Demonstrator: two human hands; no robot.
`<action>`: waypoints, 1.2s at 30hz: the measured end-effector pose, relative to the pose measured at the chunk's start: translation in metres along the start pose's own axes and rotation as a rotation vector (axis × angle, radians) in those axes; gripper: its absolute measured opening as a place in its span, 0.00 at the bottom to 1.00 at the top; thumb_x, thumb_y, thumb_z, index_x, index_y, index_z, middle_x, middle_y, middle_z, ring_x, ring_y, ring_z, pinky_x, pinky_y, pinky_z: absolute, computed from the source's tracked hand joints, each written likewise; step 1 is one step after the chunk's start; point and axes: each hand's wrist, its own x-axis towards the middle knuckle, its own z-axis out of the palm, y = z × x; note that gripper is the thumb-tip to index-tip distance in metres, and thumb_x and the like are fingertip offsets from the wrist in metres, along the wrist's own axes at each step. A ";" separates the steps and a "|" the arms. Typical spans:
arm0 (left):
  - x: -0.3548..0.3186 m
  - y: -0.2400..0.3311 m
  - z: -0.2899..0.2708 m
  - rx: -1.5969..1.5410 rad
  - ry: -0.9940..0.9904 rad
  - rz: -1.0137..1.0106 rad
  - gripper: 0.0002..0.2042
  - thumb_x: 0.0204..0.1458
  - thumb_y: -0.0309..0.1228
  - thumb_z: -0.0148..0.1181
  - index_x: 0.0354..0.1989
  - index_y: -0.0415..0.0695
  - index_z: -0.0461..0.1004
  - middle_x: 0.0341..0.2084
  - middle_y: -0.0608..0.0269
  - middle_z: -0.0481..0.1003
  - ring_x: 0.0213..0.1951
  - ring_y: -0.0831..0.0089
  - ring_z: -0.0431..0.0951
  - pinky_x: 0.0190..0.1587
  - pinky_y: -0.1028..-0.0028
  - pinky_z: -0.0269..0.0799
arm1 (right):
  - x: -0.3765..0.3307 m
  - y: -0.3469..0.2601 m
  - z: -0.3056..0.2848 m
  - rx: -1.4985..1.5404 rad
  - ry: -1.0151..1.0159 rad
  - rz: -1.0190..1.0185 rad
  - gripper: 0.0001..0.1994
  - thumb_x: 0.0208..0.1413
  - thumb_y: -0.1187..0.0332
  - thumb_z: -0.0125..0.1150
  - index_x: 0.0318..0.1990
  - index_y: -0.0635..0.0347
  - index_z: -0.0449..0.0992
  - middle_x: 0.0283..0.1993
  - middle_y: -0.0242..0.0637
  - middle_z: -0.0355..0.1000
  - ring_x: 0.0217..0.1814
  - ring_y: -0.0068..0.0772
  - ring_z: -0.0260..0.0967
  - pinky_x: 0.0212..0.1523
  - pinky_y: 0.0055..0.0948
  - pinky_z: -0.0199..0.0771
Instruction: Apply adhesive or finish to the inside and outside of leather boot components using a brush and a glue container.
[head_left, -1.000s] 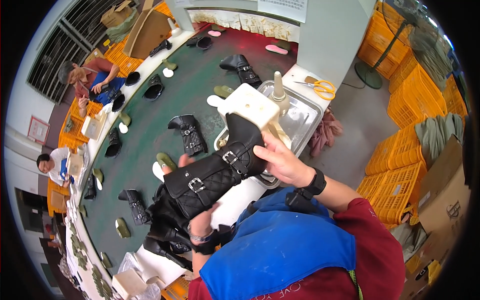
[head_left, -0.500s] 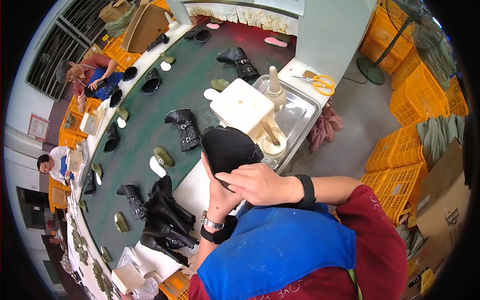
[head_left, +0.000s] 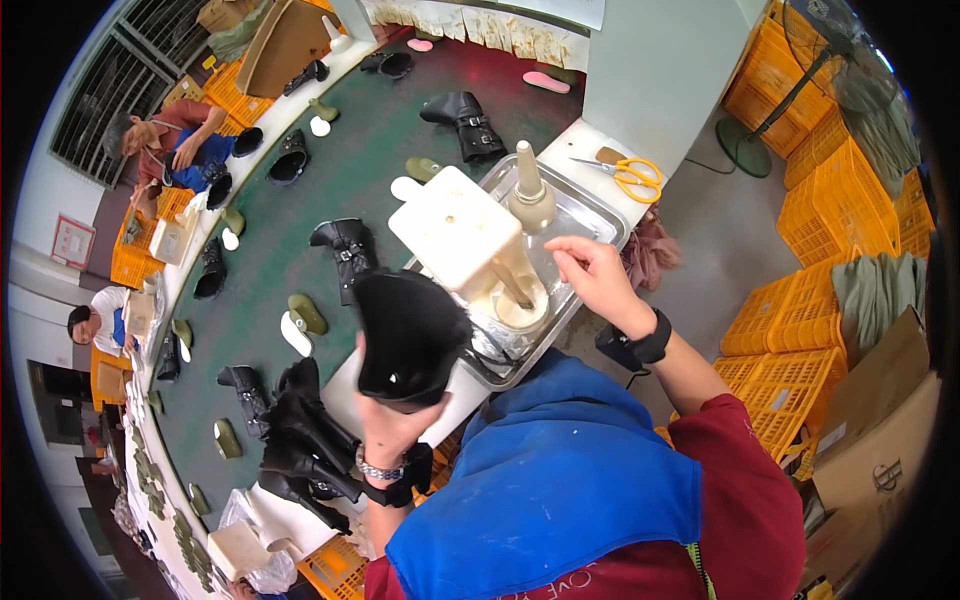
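Note:
My left hand (head_left: 393, 428) is wrapped round the lower side of a black boot (head_left: 405, 335), holding it up with its wide shaft opening toward me. Some of the left fingers are behind the boot. My right hand (head_left: 600, 282) hovers apart from it, over the edge of a metal tray (head_left: 612, 222); its index finger reaches out, the others curl, and I see nothing in it. On the tray, near that hand, are a cream nozzle bottle (head_left: 531, 200), a white square container (head_left: 455, 222) and a small pot (head_left: 522, 308) with a brush (head_left: 512, 284) standing in it.
Several black boots (head_left: 305, 440) lie piled at my left. More boots (head_left: 345, 255) and green-and-white insoles (head_left: 303, 318) are spread over the green table (head_left: 270, 240). Orange-handled scissors (head_left: 635, 180) rest beyond the tray. Orange crates (head_left: 780, 310) stack up at right. Two people sit across at left.
My right hand has let go of the boot and moved right, over the tray. The boot, in my left hand, has shifted left and turned its opening toward me.

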 end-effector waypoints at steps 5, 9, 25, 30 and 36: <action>-0.023 -0.025 -0.036 -0.151 0.317 -0.255 0.25 0.27 0.23 0.60 0.41 0.34 0.67 0.36 0.60 0.71 0.37 0.73 0.71 0.45 0.75 0.65 | 0.006 0.049 -0.013 -0.515 -0.117 0.026 0.13 0.44 0.72 0.54 0.40 0.59 0.73 0.22 0.40 0.70 0.24 0.37 0.68 0.28 0.31 0.68; -0.034 -0.029 -0.060 -0.385 0.360 -0.125 0.38 0.34 0.39 0.65 0.53 0.34 0.56 0.44 0.51 0.67 0.45 0.59 0.70 0.51 0.65 0.64 | 0.015 0.043 0.005 -0.534 -0.270 -0.162 0.19 0.41 0.66 0.60 0.45 0.57 0.70 0.33 0.41 0.68 0.37 0.42 0.66 0.37 0.33 0.66; -0.031 -0.030 -0.064 -1.048 0.305 -0.155 0.43 0.32 0.52 0.65 0.55 0.39 0.54 0.49 0.57 0.62 0.52 0.63 0.63 0.61 0.64 0.51 | 0.015 0.044 0.019 -0.213 -0.146 -0.085 0.10 0.47 0.64 0.57 0.27 0.63 0.69 0.18 0.43 0.67 0.20 0.41 0.66 0.23 0.31 0.64; -0.027 -0.027 -0.064 -0.922 0.081 -0.243 0.44 0.31 0.52 0.66 0.54 0.38 0.56 0.45 0.55 0.64 0.49 0.61 0.66 0.56 0.60 0.58 | 0.007 0.045 0.011 -0.286 -0.125 -0.069 0.08 0.48 0.66 0.54 0.28 0.64 0.69 0.19 0.46 0.68 0.22 0.46 0.68 0.24 0.33 0.67; -0.030 -0.028 -0.048 -0.913 -0.377 -0.427 0.48 0.21 0.48 0.72 0.53 0.34 0.57 0.38 0.48 0.67 0.41 0.56 0.71 0.46 0.59 0.67 | 0.003 0.041 0.007 -0.381 -0.122 -0.105 0.08 0.48 0.68 0.54 0.26 0.64 0.68 0.18 0.48 0.67 0.22 0.49 0.68 0.23 0.36 0.67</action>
